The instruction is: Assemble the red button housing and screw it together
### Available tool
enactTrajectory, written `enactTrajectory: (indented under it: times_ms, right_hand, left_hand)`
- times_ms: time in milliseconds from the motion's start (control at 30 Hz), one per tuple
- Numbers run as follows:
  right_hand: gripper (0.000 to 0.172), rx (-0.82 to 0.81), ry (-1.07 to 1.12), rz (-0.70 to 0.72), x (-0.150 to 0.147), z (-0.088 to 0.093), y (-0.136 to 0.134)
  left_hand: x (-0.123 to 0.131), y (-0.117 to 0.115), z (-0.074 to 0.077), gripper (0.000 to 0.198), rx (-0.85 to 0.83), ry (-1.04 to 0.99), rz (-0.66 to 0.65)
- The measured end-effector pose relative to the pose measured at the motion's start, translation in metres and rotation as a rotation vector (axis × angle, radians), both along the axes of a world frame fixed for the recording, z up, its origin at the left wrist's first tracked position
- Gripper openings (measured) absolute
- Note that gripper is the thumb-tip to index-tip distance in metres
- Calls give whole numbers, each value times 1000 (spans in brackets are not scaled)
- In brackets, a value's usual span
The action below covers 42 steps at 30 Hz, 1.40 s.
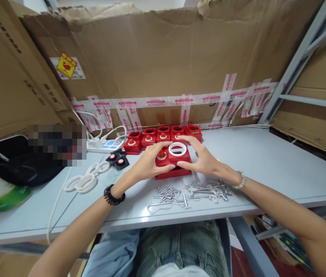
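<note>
Evidently the step in hand is fitting the white ring (177, 149) onto the red housing (173, 161) at the middle of the frame, on the grey table (266, 161). The left hand (149, 161) and right hand (201, 156) grip its sides, fingers curled around it. Pressing the ring down evenly seems called for next, with the screws (167, 193) lying just below.

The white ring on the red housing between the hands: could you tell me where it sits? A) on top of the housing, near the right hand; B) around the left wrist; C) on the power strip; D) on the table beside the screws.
A: the white ring lies on top of the red housing that both hands grip, just by the right hand and across from the left hand, above the screws.
</note>
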State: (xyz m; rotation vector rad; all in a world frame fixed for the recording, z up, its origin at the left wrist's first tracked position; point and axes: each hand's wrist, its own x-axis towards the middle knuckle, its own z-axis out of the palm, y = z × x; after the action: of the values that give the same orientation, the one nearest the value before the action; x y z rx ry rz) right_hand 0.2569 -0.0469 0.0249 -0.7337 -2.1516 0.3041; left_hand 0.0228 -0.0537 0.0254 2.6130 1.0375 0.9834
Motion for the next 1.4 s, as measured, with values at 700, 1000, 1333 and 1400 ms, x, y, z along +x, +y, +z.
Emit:
enactTrajectory:
  times_ms: [700,1000,1333,1400]
  right_hand:
    - [34,97,-266,-4,0,-3,3]
    - [36,40,-266,-4,0,-2,1]
    - [25,-43,-165,91,0,-6,3]
    - [25,-79,-169,114,1,-7,6]
  left_hand:
    - [-5,6,-11,64,-85,71,-36]
    - [-2,6,-12,65,-136,55,-58]
    - [-1,8,-17,65,-214,35,-102]
    - [-2,9,-18,67,-267,38,-126]
